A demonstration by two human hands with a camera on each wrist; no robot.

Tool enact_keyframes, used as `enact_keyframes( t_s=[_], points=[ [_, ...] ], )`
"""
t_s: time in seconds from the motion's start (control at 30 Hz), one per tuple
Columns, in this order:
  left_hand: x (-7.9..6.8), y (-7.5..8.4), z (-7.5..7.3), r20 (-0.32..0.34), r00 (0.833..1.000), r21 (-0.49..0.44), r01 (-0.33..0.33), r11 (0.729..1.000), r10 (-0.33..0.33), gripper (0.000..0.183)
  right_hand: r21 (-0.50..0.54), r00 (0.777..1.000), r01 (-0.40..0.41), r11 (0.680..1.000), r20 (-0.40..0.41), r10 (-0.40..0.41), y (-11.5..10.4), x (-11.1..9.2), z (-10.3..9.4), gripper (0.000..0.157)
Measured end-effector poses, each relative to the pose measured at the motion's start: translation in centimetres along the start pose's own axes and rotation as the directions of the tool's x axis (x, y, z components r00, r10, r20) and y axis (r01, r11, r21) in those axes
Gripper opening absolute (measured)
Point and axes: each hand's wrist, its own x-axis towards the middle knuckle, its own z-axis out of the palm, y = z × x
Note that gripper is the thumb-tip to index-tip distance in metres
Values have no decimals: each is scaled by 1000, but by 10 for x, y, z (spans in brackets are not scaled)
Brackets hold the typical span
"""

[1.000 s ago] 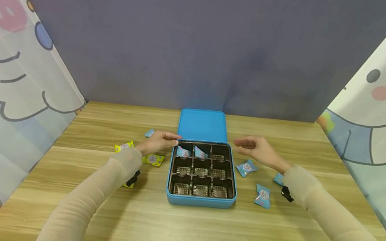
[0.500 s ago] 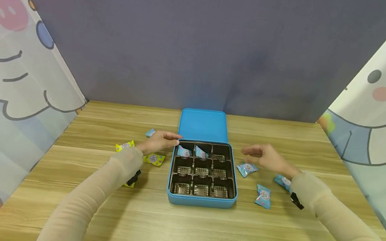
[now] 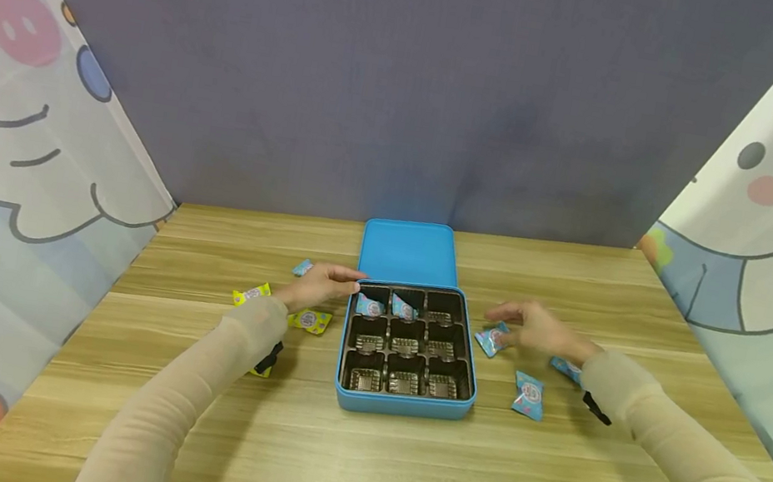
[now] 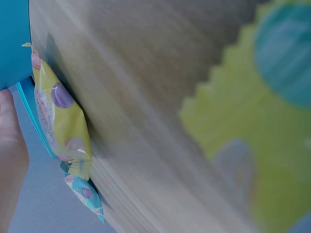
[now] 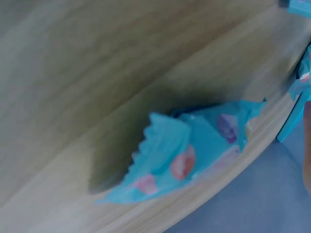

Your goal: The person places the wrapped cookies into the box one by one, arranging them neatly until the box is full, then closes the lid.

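A blue tin [image 3: 403, 405] stands on the table with its lid [image 3: 409, 251] folded back. It holds a dark tray of small compartments, with blue-wrapped candies [image 3: 369, 305] in the back-left and back-middle ones. My left hand [image 3: 318, 288] touches the tin's back-left corner, its fingers fairly straight. To the tin's right, my right hand [image 3: 539, 329] is slightly blurred over a blue-wrapped candy [image 3: 491, 339]. Its thumb and forefinger are spread about that candy; firm contact cannot be made out. Another blue candy [image 5: 180, 153] lies below the right wrist.
Yellow-wrapped candies [image 3: 310, 321] lie around the left forearm, with a blue one [image 3: 302, 267] behind the left hand. A further blue candy [image 3: 529, 396] sits nearer the front on the right. A grey panel [image 3: 426, 87] rises behind the table.
My right hand has moved right, away from the tin's back-right corner, and down to the nearest loose blue candy, whose angle looks slightly different. The left hand keeps its place on the tin.
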Motion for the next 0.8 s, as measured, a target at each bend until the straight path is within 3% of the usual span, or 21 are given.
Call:
enact_keyframes(
  t_s=[0.53, 0.8],
  points=[
    [-1, -2, 0, -6, 1000, 6, -9, 1000, 9, 41, 8, 999, -1, 1000, 53, 1, 7, 0, 6, 48],
    [-1, -1, 0, -24, 1000, 17, -2, 1000, 3, 40, -45, 999, 44, 998, 28, -43, 15, -1, 8, 45]
  ],
)
